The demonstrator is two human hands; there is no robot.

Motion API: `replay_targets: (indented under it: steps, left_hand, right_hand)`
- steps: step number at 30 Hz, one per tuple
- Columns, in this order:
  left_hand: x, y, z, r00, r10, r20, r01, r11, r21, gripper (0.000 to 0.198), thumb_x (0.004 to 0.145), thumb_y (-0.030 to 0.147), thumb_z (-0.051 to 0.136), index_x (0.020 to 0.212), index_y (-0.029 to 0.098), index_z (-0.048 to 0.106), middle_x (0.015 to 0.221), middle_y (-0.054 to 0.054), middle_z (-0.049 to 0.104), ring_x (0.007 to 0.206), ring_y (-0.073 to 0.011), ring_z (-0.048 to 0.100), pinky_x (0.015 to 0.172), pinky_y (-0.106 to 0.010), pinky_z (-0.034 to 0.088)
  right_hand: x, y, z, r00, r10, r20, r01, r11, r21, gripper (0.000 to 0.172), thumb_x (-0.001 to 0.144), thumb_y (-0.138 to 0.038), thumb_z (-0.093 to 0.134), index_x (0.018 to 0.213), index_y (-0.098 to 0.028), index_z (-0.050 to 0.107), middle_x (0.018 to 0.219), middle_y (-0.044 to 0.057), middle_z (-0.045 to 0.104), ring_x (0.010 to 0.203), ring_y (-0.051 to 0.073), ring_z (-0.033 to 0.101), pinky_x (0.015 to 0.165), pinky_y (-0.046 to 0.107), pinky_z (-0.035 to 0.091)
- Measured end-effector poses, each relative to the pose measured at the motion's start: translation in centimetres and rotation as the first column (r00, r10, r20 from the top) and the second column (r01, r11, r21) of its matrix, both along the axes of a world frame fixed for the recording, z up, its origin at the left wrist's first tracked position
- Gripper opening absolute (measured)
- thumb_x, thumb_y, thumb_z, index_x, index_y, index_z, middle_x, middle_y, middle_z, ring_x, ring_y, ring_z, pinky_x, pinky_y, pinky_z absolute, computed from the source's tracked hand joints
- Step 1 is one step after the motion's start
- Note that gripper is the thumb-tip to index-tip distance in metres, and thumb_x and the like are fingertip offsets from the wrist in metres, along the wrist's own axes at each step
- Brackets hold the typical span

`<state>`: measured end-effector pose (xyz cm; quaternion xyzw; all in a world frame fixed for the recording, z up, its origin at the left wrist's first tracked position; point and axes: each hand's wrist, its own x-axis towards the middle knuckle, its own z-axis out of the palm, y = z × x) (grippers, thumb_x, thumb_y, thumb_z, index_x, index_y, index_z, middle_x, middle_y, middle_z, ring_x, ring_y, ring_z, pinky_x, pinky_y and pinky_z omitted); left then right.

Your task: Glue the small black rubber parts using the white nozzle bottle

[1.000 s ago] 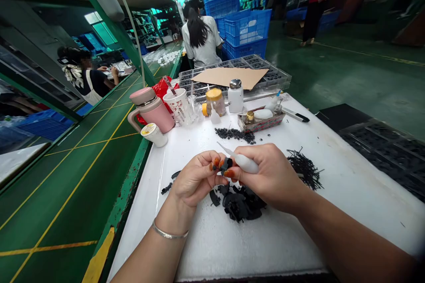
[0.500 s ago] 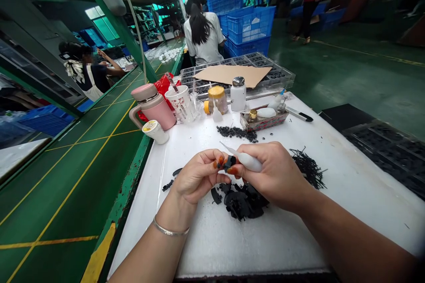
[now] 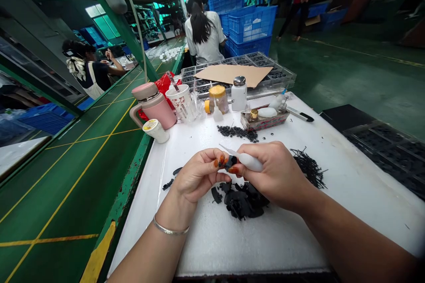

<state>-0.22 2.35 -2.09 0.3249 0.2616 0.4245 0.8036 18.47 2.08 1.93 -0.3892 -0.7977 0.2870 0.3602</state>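
Note:
Over the white work surface (image 3: 199,247), both hands meet at a small black plastic part (image 3: 230,162). My left hand (image 3: 201,174) is closed, pinching the part from the left between thumb and fingers. In my right hand (image 3: 277,174) lies a white squeeze dropper bottle (image 3: 250,162), its thin tip pointing up and to the left. The right fingertips also touch the black part. Just below the hands is a pile of curved black plastic pieces (image 3: 245,201). Thin black rods (image 3: 308,168) lie beside my right hand, and small black rings (image 3: 237,132) lie beyond the hands.
A pink thermos (image 3: 159,110), a plastic cup (image 3: 181,101), a yellow-lidded jar (image 3: 218,97) and a white pump bottle (image 3: 238,95) line the back. A small box (image 3: 264,119) and a knife (image 3: 300,114) lie to the right. A green conveyor (image 3: 73,163) runs along the left.
My hands and the black part stay almost in place. In the background, the person in red has shifted left, and the person at the far left has moved an arm.

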Motion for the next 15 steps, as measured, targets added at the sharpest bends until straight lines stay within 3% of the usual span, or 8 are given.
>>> replay_targets:
  steps: [15]
  left_hand:
    - [-0.08,-0.07,-0.05,1.0,-0.005,-0.014,0.005,1.0,0.004,0.014,0.072,0.018,0.076,0.077,0.011,0.065,0.077,-0.003,0.066,0.073,-0.013,0.066,0.064,-0.021,0.056]
  right_hand:
    - [0.01,0.03,-0.1,1.0,0.002,0.002,-0.002,1.0,0.003,0.019,0.078,-0.016,0.062,0.059,-0.016,0.059,0.052,-0.004,0.053,0.048,0.007,0.043,0.049,0.022,0.029]
